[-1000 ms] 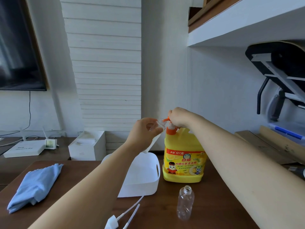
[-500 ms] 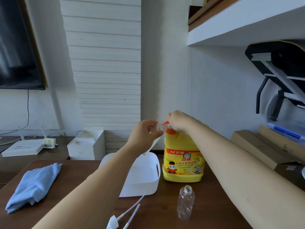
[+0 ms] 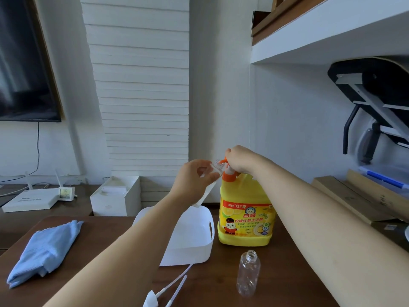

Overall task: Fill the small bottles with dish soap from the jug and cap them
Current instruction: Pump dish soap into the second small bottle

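The right grip (image 3: 240,159) is closed down over the orange pump head (image 3: 228,172) of the yellow soap jug (image 3: 245,220), fingers curled round the top of the pump and knuckles up, so the nozzle only just shows at the fingers' left edge. The left grip (image 3: 194,180) is closed round a small clear bottle (image 3: 215,167), thumb and fingers pinching it near the neck. That bottle is raised off the worktop and tilted, its open mouth up against the pump's nozzle and its body slanting down and left behind the palm. Whether any soap is running into it cannot be made out.

The jug stands upright near the back of the dark wooden worktop (image 3: 99,222), label facing the camera, under the right forearm. Just to its left sits a white tub (image 3: 199,244) with a handle slot in its side, partly hidden by the left forearm. In front of the jug, apart from it, a second bottle (image 3: 247,273) stands upright, clear, uncapped and empty as far as can be seen. To the left of that one, at the near edge, lie two white spray caps (image 3: 151,299) with long dip tubes pointing toward the tub. A folded blue cloth (image 3: 46,249) lies well off at the worktop's left end
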Action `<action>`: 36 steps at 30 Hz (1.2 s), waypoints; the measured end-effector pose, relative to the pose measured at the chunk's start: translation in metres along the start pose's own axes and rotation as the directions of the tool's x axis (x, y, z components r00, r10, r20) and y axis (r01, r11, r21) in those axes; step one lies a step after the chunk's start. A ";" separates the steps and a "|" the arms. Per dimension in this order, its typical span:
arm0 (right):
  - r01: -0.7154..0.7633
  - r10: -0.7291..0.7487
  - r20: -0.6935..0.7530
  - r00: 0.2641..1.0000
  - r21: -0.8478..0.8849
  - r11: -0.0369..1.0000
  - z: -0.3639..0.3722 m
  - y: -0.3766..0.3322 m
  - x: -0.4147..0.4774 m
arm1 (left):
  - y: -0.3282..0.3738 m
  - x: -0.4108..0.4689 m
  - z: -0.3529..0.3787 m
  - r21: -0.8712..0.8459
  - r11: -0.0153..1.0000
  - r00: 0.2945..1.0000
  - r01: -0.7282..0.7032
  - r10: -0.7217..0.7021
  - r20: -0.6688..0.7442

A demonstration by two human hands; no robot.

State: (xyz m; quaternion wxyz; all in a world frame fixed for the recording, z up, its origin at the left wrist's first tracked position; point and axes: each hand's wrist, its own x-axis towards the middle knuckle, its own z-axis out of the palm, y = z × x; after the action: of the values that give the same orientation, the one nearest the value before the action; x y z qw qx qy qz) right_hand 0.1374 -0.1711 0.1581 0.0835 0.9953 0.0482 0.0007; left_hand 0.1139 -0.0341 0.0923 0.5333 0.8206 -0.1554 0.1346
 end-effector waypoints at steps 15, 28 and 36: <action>0.005 -0.004 -0.024 1.000 0.050 0.999 0.018 0.002 0.005 | -0.005 -0.007 0.003 0.015 1.000 1.000 -0.016 0.016 0.025; 0.004 -0.004 -0.003 1.000 0.068 0.998 0.000 0.001 0.000 | -0.002 0.000 0.003 -0.022 0.999 1.000 -0.027 0.027 -0.007; 0.005 -0.002 -0.052 0.999 0.056 0.998 0.021 0.003 0.008 | -0.008 -0.005 0.003 -0.002 0.999 0.999 -0.041 0.041 0.028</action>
State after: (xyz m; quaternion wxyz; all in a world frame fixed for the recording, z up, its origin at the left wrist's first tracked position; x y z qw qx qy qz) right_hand 0.1462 -0.1765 0.1378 0.0544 0.9969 0.0520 0.0250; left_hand 0.1124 -0.0330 0.0829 0.5288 0.8186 -0.1798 0.1340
